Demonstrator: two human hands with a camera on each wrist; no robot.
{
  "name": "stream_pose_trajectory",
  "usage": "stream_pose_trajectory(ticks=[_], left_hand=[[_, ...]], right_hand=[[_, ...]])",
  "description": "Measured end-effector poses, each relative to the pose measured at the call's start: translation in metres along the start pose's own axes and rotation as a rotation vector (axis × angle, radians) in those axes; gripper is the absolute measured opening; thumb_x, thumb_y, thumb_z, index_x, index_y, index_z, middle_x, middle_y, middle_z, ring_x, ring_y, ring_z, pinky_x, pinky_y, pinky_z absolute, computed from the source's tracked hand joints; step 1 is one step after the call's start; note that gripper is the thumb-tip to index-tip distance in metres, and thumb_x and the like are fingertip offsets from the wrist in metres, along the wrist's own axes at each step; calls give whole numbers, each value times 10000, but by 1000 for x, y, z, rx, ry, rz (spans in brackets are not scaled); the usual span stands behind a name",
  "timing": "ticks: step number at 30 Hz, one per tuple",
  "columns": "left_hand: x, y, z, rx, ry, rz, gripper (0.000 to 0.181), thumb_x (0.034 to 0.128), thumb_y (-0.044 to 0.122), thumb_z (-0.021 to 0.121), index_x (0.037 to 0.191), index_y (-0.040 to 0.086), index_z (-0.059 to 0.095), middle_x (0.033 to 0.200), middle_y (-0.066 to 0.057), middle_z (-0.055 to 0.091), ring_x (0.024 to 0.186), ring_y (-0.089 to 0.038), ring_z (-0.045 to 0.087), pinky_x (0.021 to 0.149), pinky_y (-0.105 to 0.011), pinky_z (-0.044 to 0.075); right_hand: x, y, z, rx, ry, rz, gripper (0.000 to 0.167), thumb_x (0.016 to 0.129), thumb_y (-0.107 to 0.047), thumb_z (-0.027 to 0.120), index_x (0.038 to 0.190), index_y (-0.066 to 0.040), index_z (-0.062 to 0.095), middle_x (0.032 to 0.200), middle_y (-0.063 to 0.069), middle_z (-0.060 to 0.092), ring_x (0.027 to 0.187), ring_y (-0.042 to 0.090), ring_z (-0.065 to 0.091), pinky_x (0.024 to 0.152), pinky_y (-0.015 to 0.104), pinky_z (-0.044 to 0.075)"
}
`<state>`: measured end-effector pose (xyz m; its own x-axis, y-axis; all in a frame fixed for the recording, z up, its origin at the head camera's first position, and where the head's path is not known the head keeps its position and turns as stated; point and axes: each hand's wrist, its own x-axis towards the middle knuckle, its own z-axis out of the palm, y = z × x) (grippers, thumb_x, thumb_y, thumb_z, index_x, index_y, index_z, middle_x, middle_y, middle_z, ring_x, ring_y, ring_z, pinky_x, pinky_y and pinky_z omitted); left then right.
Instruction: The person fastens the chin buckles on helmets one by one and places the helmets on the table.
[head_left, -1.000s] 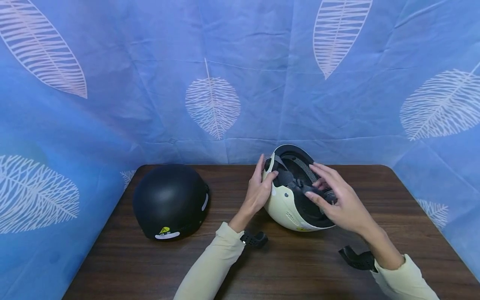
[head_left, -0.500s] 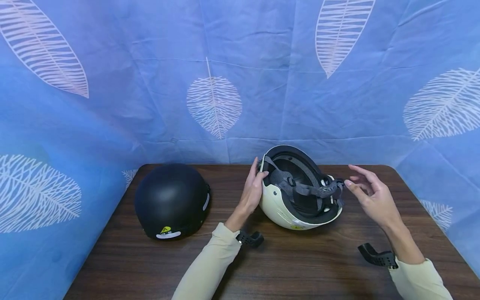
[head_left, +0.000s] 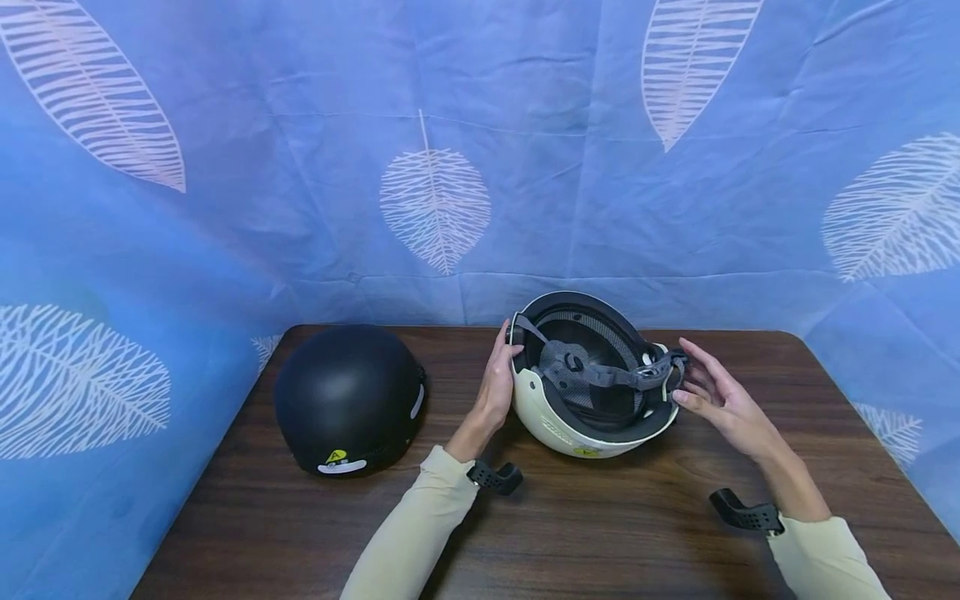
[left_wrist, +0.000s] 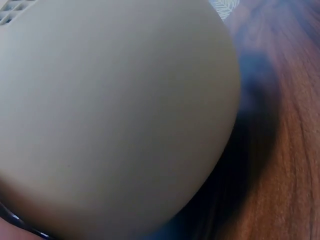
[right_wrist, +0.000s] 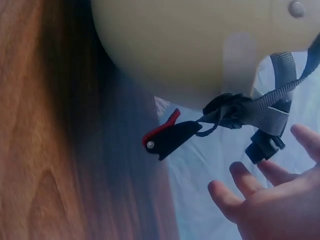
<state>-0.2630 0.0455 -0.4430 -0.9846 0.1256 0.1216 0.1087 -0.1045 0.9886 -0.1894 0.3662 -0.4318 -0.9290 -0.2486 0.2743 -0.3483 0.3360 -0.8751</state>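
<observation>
A cream helmet (head_left: 551,423) lies tipped on its shell, its dark padded inside facing up. My left hand (head_left: 491,387) grips its left rim, thumb over the edge and fingers outside. The cream shell (left_wrist: 120,110) fills most of the left wrist view. Grey straps (head_left: 611,377) cross the opening and hang over the right rim. Beside that rim is my right hand (head_left: 727,408), fingers spread. In the right wrist view, a red-and-black buckle (right_wrist: 170,137) dangles from the straps. A black clip (right_wrist: 265,146) hangs close to my right fingertips; whether they touch is unclear.
A matte black helmet (head_left: 345,400) stands dome up on the left of the dark wooden table (head_left: 600,533). Behind the table hangs a blue cloth (head_left: 540,200) with white leaf prints. Each wrist wears a black strap (head_left: 495,478).
My right hand moved from over the helmet's opening out to its right side, then slightly back in toward the rim. The straps now hang over that rim. The helmet turned and shifted slightly left.
</observation>
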Motion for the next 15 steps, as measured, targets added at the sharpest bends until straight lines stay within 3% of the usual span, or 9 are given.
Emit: stream_pose_trajectory(ticks=[2,5,15], left_hand=[[0,-1,-1,-21,-2,-8,679,942,243,362,1587,97,207,1640,-64,211,1500,-210,182,1214,-401,144],[0,-2,-2,-53,-1,-11,680,942,243,358,1586,87,203,1639,-66,216,1499,-213,182,1210,-403,149],[-2,-9,-5,-122,-26,-12,663,947,185,306,1591,92,181,1649,-78,181,1511,-212,131,1215,-404,121]], right_hand=[[1,0,3,25,-3,-12,752,983,33,528,1602,-139,136,1387,-79,449,1240,-90,453,930,70,415],[3,0,7,69,-11,-8,759,990,29,512,1606,-167,114,1394,-79,406,1217,-91,472,899,83,441],[8,-6,18,184,-68,-46,761,1001,49,447,1608,-143,29,1526,368,180,1262,-84,444,942,92,422]])
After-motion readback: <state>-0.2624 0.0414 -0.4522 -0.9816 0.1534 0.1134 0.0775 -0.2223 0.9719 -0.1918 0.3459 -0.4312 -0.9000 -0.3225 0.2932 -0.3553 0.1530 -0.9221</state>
